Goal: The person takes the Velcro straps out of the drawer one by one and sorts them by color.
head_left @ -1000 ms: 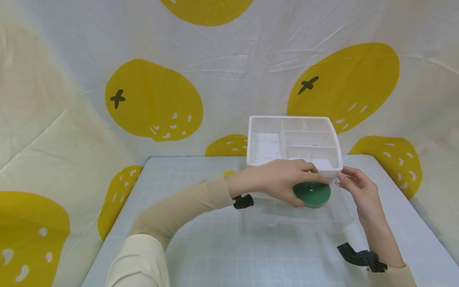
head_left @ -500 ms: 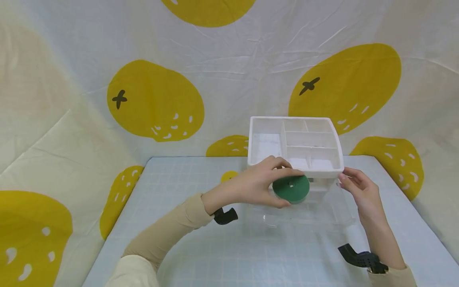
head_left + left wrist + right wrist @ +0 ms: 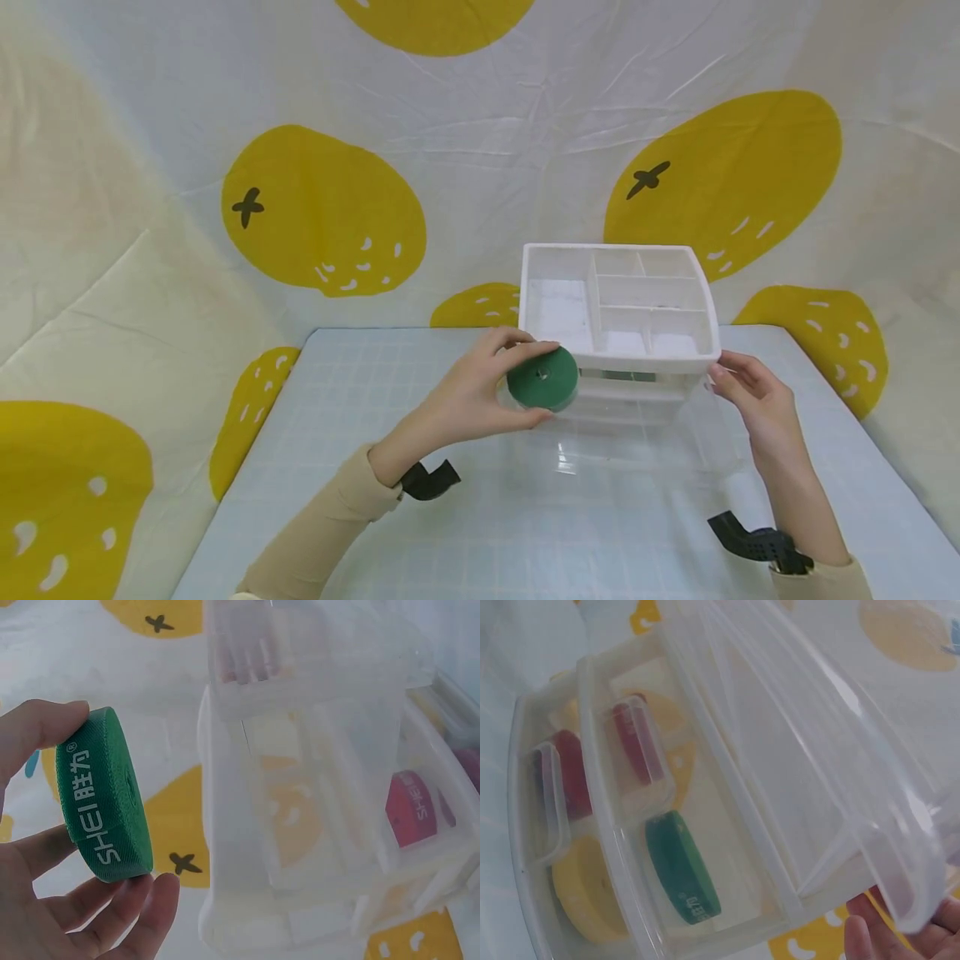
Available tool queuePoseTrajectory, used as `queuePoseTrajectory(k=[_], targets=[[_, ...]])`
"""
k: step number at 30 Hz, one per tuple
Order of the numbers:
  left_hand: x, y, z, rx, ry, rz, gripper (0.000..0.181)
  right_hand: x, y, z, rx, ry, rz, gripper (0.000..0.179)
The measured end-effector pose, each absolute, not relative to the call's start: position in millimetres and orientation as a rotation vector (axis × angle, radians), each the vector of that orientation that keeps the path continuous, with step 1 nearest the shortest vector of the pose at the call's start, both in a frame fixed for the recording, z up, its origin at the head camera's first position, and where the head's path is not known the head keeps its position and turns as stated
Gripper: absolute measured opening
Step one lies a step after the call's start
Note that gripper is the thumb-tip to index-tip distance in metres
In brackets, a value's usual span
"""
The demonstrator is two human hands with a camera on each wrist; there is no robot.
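There are two hands (image 3: 468, 390) (image 3: 761, 408), one box (image 3: 648, 364), one counter (image 3: 525, 542), two green rolls (image 3: 105, 799) (image 3: 681, 866), two red rolls (image 3: 574, 776) (image 3: 634, 742) and one yellow roll (image 3: 589, 892).

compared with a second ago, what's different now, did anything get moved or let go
The left hand has moved left, carrying the green roll from in front of the right half of the white organizer to its front left corner. It has kept its hold throughout. The organizer and the right hand, at its front right corner, have stayed put.

Room to pass left over the tabletop (image 3: 352, 379), white organizer (image 3: 637, 364) blocking the right (clear drawer (image 3: 637, 450) jutting out)
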State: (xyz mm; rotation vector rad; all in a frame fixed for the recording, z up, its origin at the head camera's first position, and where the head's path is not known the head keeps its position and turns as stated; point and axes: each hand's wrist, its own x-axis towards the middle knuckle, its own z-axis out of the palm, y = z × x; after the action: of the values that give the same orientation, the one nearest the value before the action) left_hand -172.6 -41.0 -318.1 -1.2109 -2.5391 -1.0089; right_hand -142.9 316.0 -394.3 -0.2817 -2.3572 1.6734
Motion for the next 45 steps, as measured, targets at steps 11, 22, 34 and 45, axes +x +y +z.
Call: queuePoseTrajectory(k=[11,22,34,45], targets=[[-166.5,-76.0,-338.0,-0.934,-2.607,-1.122,0.063,-142.6,316.5,-393.2,-0.284,-2.353,1.682,0.046],[-172.7,-92.2,-385.2,-0.717,-2.681,-1.132,0.063,-141.6,316.8,-393.6,-0.273,-2.333,1.703,0.045],[-188.6,-88.6,-453.3,-0.533,-2.811,-1.189,0.061,-141.9,318.8,-395.4,-0.287,-2.311,1.760,0.047],[-200.9,-85.7,-490.1,-0.457,-2.899,-1.136,0.062,-142.2,315.7,-395.1,-0.305,-2.316,1.734,0.048]])
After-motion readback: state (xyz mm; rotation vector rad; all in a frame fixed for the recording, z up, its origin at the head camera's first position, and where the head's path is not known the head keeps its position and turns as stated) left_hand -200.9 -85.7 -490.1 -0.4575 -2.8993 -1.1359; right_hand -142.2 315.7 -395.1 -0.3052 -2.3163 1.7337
